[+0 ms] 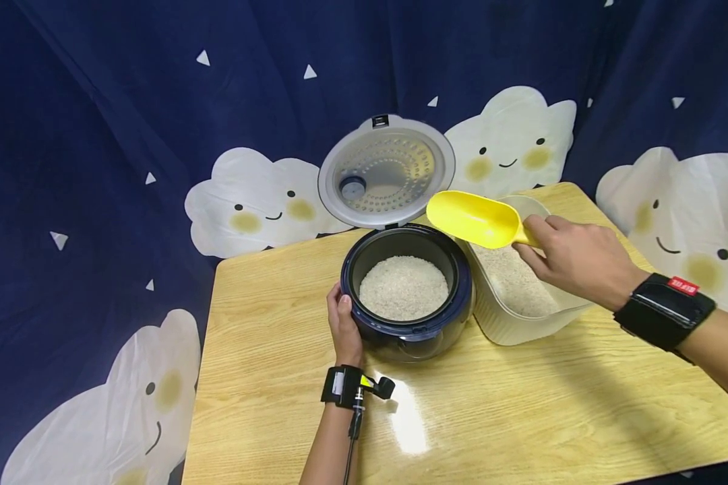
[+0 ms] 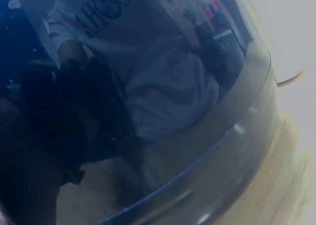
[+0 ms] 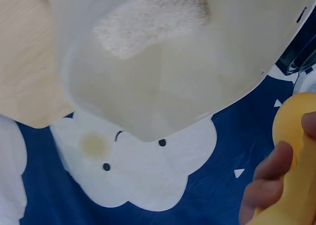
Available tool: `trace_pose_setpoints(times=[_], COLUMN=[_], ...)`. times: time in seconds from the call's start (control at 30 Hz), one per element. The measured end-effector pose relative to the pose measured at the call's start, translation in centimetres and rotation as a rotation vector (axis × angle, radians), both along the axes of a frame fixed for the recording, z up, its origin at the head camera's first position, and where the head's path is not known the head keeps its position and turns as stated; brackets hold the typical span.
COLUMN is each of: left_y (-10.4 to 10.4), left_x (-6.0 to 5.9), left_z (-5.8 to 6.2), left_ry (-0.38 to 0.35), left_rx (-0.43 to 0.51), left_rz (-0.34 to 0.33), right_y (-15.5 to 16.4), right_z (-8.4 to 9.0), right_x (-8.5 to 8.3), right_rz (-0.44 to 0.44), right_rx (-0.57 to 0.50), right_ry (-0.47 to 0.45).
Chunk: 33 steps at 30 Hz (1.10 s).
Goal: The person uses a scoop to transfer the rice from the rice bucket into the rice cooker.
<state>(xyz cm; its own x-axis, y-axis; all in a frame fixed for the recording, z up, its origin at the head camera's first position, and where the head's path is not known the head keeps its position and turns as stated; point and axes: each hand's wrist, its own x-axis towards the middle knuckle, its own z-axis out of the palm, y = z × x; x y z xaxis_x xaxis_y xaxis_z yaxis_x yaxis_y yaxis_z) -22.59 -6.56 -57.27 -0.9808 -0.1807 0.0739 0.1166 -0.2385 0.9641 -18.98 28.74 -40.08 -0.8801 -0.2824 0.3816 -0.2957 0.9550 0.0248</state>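
Observation:
A yellow scoop [image 1: 474, 219] with no rice showing in it is gripped by its handle in my right hand [image 1: 582, 259]. It is held over the back of a pale rice bin [image 1: 512, 330], near the open rice cooker [image 1: 412, 343]. White rice [image 1: 403, 289] lies heaped in the cooker's dark inner pot. My left hand [image 1: 344, 330] rests against the cooker's left side, its thumb just below the rim. The left wrist view is filled by the cooker's glossy dark wall [image 2: 163, 86]. Fingers [image 3: 269, 185] curl round the yellow handle in the right wrist view.
The cooker's lid [image 1: 388, 172] stands raised at the back, beside the scoop. More rice [image 3: 153, 20] lies inside the bin, right of the cooker. Both containers stand on a wooden table [image 1: 267, 350]; a dark blue curtain [image 1: 127, 101] with clouds hangs behind.

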Motion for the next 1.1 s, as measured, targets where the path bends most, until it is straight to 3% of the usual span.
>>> trace_pose_setpoints(times=[0.23, 0.47, 0.8, 1.1], left_y=[-0.1, -0.3, -0.3, -0.9], left_x=[0.0, 0.0, -0.2, 0.0], left_z=[0.0, -0.1, 0.2, 0.0], left_ry=[-0.011, -0.021, -0.009, 0.009], left_rx=[0.004, -0.01, 0.004, -0.004], left_rz=[0.01, 0.024, 0.025, 0.046], right_y=[2.1, 3.4, 4.3, 3.9], right_z=[0.3, 0.0, 0.4, 0.7], right_x=[0.5, 0.9, 0.8, -0.4], right_rz=[-0.063, -0.068, -0.141, -0.133], right_rx=[0.008, 0.025, 0.085, 0.15], right_ry=[-0.15, -0.206, -0.508, -0.732])
